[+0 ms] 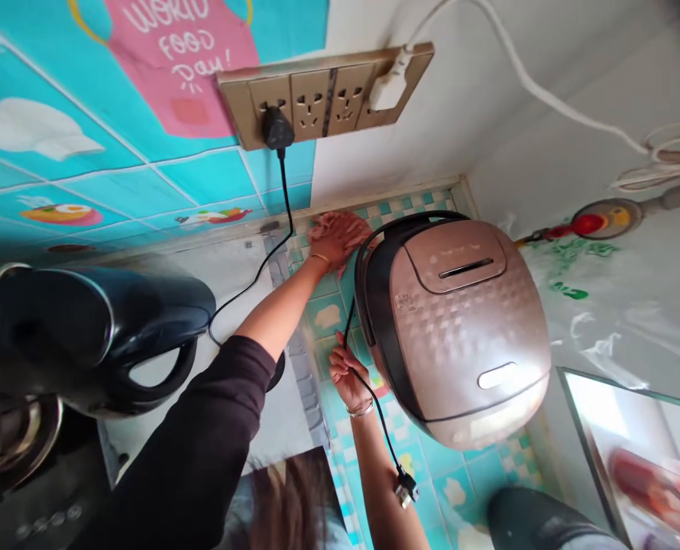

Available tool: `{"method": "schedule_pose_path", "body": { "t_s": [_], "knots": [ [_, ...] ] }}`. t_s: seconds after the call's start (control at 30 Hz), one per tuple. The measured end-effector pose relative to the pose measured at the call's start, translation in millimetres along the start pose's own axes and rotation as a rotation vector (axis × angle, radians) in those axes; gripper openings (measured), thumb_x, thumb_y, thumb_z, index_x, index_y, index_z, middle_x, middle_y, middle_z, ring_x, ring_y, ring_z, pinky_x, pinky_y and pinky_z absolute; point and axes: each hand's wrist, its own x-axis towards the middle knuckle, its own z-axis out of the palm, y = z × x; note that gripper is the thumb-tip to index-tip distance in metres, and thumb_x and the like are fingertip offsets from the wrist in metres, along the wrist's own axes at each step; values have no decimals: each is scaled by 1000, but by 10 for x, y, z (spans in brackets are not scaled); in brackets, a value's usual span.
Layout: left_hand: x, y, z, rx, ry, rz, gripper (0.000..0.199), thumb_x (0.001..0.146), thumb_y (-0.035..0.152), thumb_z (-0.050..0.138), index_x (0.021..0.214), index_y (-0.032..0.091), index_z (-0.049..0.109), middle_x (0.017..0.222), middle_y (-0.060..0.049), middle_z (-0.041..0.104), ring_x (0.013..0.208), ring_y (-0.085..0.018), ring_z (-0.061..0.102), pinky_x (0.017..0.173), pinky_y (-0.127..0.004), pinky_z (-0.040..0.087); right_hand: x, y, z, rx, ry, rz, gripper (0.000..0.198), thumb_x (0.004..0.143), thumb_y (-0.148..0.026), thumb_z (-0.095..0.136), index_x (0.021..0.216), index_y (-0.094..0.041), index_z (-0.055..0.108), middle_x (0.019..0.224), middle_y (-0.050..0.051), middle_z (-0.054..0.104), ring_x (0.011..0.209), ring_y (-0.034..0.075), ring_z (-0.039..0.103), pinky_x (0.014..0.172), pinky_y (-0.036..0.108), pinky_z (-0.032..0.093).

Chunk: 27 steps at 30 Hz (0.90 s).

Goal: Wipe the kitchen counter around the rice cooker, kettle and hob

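Note:
My left hand (333,249) presses a crumpled pink cloth (340,223) onto the tiled counter (324,315), close to the back wall. Part of that hand's fingers is lost in the cloth. Lower down, my right hand (348,378) grips a black power cord (379,412), and the cord's plug (406,487) dangles over my forearm. Just right of both hands stands a brown rice cooker (471,328) with its lid closed and a dark carrying handle. The cord runs up along the cooker's left side.
A black electric kettle (145,321) stands at left beside a stove (47,489). On the wall, a socket panel (322,99) carries a black plug (276,128) and a white plug (389,88). A strainer (607,218) hangs at right. A dark rounded object (540,519) sits at bottom right.

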Motion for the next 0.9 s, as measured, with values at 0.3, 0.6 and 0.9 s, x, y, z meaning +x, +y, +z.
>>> {"method": "schedule_pose_path", "body": {
  "t_s": [0.3,0.6,0.9],
  "knots": [
    [-1683,-267,96,16,168,-221,64,110,34,34,172,19,36,181,-11,24,172,-29,10,139,-59,15,-213,24,-57,-44,-64,-59,39,95,-15,31,73,1,59,90,-6,44,74,-3,36,59,7,29],
    [-3471,1170,1386,49,-174,270,70,105,40,57,171,24,40,177,-7,32,166,-31,31,139,-55,24,-892,179,-483,364,-171,-180,20,92,-23,81,110,-21,74,103,-1,70,89,2,67,83,9,62],
    [-2150,183,650,10,162,-197,63,109,35,43,169,15,43,178,-14,30,170,-34,17,139,-64,13,-1274,329,-208,569,-604,-64,36,96,-1,59,123,-23,66,117,-4,70,101,-2,70,93,7,60]
  ]
}}
